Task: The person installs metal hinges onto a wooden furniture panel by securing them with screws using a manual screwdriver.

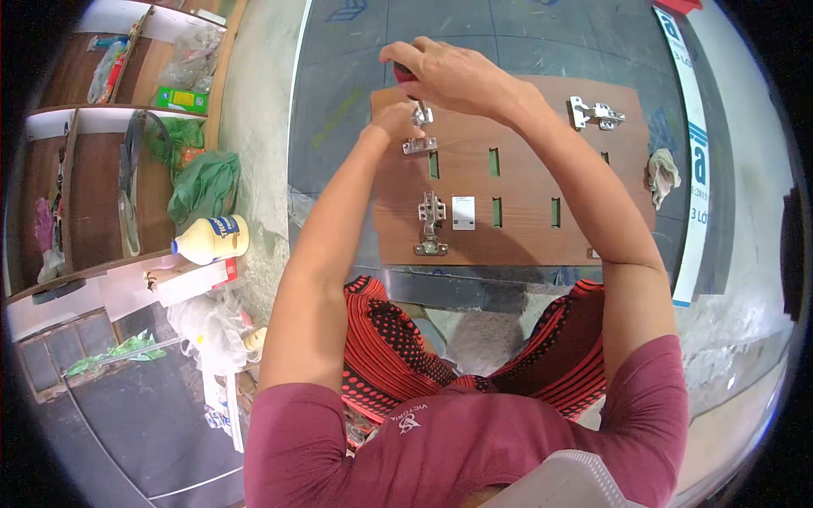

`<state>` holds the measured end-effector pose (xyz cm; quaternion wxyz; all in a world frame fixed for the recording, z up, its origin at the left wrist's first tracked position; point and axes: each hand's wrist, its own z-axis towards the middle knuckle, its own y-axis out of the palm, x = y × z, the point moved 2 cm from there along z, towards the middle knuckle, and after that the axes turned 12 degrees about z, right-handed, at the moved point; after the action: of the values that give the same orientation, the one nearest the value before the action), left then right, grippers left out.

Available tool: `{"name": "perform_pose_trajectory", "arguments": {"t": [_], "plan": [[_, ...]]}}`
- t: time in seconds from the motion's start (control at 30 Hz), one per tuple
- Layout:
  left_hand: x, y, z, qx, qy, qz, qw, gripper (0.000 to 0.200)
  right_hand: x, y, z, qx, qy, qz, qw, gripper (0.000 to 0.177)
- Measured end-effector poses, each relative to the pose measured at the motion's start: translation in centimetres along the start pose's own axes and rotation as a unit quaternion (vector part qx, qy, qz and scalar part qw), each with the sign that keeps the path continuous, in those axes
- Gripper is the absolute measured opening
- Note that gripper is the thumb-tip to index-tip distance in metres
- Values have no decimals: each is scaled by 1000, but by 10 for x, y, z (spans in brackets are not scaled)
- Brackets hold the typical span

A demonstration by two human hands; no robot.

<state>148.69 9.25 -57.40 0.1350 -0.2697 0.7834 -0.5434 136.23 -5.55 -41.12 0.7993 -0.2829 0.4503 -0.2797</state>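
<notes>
A brown wooden panel (508,247) with several slots lies flat in front of me. My right hand (453,76) is wrapped round the dark red handle of a screwdriver (405,73), above the panel's far left corner. Below it, my left hand (395,122) has its fingers closed at a metal cabinet hinge (419,146); the fingertips are partly hidden. Another hinge (431,222) is at the panel's near left, and one more hinge (597,114) is at the far right. A white label (463,213) lies between the slots.
The panel rests on a dark sheet-covered surface (339,85). At its right edge sits a crumpled cloth (664,173). To the left, wooden shelves (93,169) hold bags and tools, with a cream jug (212,240) and a green plastic bag (203,186) beside them.
</notes>
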Motion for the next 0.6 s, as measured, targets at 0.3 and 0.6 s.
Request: {"name": "perform_pose_trajectory", "arguments": {"t": [0.3, 0.6], "plan": [[-18, 14, 5, -53, -1, -83, 995, 40, 0, -11, 9, -20, 81, -106, 991, 39], [-4, -3, 33, 94, 77, -107, 987, 26, -2, -2, 7, -119, 79, 324, 935, 41]]}}
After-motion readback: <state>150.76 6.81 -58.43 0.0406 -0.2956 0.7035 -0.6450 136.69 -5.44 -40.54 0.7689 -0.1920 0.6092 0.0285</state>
